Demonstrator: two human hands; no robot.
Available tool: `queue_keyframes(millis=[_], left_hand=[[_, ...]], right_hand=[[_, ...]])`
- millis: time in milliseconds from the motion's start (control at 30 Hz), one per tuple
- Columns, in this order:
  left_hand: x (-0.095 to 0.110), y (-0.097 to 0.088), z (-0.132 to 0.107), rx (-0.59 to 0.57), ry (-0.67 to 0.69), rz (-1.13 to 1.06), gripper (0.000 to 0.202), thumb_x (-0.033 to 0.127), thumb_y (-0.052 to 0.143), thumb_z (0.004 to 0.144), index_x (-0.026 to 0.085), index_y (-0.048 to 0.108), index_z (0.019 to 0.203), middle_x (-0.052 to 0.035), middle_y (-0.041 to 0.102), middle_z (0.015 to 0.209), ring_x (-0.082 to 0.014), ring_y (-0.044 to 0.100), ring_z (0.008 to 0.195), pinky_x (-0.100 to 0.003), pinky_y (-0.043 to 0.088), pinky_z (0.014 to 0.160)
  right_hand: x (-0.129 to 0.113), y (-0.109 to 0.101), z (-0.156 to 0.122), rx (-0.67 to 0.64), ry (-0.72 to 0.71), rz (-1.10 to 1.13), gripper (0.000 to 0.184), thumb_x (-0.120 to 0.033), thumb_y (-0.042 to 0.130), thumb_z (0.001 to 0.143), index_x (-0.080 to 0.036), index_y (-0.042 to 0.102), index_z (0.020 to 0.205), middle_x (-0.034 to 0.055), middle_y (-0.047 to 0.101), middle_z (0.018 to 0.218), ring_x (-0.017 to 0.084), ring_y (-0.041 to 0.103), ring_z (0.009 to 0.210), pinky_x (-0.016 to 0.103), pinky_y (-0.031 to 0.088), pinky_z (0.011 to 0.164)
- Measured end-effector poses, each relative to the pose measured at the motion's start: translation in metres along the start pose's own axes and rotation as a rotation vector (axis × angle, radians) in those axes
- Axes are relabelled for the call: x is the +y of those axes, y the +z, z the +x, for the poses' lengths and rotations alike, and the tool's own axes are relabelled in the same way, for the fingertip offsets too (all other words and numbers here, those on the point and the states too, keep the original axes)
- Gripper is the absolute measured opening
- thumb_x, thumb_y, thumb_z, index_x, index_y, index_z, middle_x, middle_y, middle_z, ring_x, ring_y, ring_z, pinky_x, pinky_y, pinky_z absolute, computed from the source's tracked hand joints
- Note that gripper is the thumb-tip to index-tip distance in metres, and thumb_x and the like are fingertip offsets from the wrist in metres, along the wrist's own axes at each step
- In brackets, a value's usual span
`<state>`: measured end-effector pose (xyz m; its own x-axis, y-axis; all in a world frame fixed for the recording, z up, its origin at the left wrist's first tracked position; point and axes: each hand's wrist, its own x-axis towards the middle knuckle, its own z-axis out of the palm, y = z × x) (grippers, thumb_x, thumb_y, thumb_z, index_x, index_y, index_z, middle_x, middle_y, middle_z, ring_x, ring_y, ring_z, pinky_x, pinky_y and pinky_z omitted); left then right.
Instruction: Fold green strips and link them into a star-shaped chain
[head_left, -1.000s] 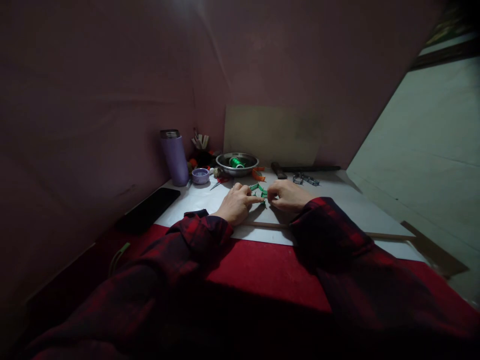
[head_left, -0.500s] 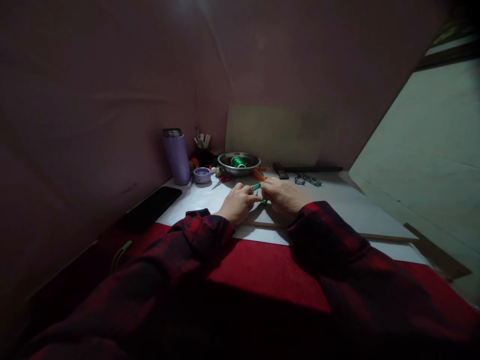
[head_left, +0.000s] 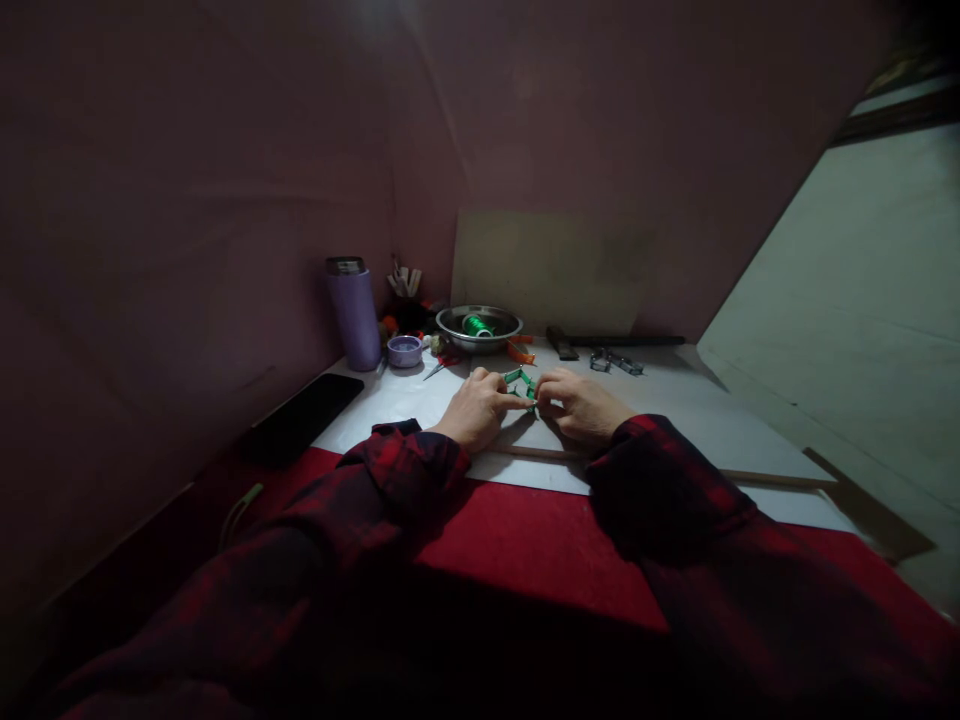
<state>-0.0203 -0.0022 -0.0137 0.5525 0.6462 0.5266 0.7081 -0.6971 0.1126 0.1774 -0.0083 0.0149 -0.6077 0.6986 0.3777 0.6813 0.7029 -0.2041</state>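
Observation:
Green thread runs in bands around several upright nails on a white board, forming a small angular outline. My left hand rests on the board at its left side. Its index finger stretches to the outline's near right corner, while the other fingers curl; anything under them is hidden. On the right, my right hand is closed, thumb and index fingertips pinched at that same corner. The strand between them is too fine to see clearly.
Behind stands a metal bowl with a green thread spool. Nearby are small scissors, a purple lid, a purple tumbler and an orange item. A hammer, dark-threaded nails and a phone lie around.
My right hand has drawn back slightly to the right and toward me, uncovering more of the green outline. My left index finger reaches further right.

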Motion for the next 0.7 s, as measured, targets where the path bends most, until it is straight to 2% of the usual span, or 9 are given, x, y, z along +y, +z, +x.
queue_keyframes(millis=[233, 433, 700], left_hand=[[-0.0014, -0.0003, 0.0002, -0.004, 0.005, -0.027, 0.036, 0.013, 0.046, 0.087, 0.037, 0.07, 0.1, -0.0052, 0.06, 0.092, -0.0171, 0.045, 0.087, -0.032, 0.046, 0.081], [0.0007, -0.0046, 0.0, -0.033, 0.007, -0.016, 0.034, 0.015, 0.049, 0.086, 0.037, 0.069, 0.102, -0.0056, 0.059, 0.094, -0.0181, 0.046, 0.09, -0.033, 0.046, 0.082], [0.0013, -0.007, 0.0002, -0.067, 0.001, -0.003, 0.035, 0.016, 0.048, 0.086, 0.038, 0.069, 0.103, -0.0057, 0.059, 0.097, -0.0189, 0.045, 0.092, -0.034, 0.045, 0.082]], right_hand=[[-0.0016, 0.0, 0.0011, 0.023, 0.088, 0.091, 0.014, -0.017, 0.052, 0.078, -0.018, 0.056, 0.064, 0.0056, 0.061, 0.083, 0.017, 0.054, 0.082, 0.031, 0.042, 0.079], [0.0004, 0.0045, 0.0026, 0.007, 0.231, 0.175, 0.015, -0.021, 0.053, 0.076, -0.017, 0.054, 0.061, 0.0031, 0.059, 0.077, 0.014, 0.053, 0.071, 0.029, 0.041, 0.071], [-0.0009, 0.0037, 0.0049, -0.006, 0.258, 0.24, 0.014, -0.021, 0.055, 0.072, -0.018, 0.054, 0.059, 0.0024, 0.058, 0.074, 0.015, 0.053, 0.074, 0.029, 0.04, 0.072]])
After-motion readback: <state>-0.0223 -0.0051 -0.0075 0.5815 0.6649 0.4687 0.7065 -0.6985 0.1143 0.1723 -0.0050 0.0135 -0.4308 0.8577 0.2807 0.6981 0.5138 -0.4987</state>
